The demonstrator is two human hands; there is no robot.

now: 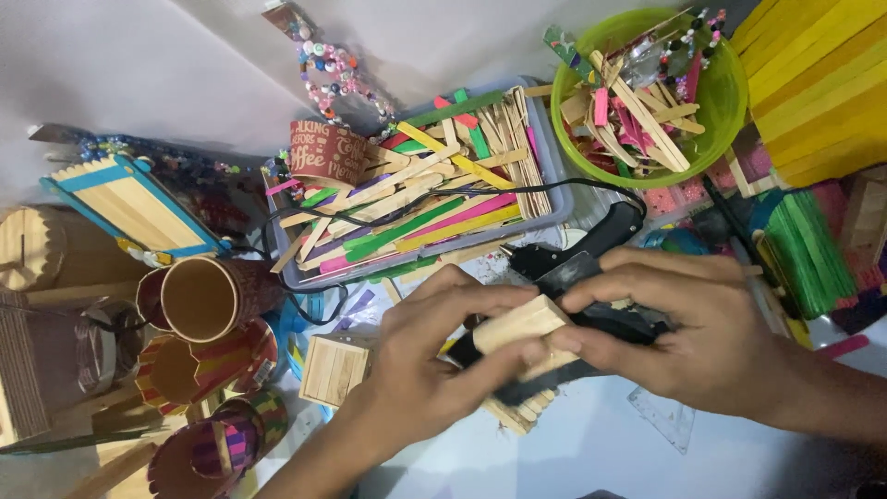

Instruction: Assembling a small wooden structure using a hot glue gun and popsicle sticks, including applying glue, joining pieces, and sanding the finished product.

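My left hand (425, 356) and my right hand (688, 337) meet over the table, both gripping a small block of plain wooden craft sticks (519, 323). My left thumb and fingers pinch its near end; my right fingers press on its far end. A black glue gun (591, 254) lies just under and behind the hands, its cord running off to the left. More joined sticks (522, 411) show beneath my left hand.
A grey tray (554, 176) holds several coloured and plain sticks. A green bowl (730, 97) of sticks and beads stands at the back right. Paper cups (199, 300) and stick-covered holders crowd the left. A small stick box (334, 368) sits nearby; yellow (822, 74) and green sticks (813, 249) lie at the right.
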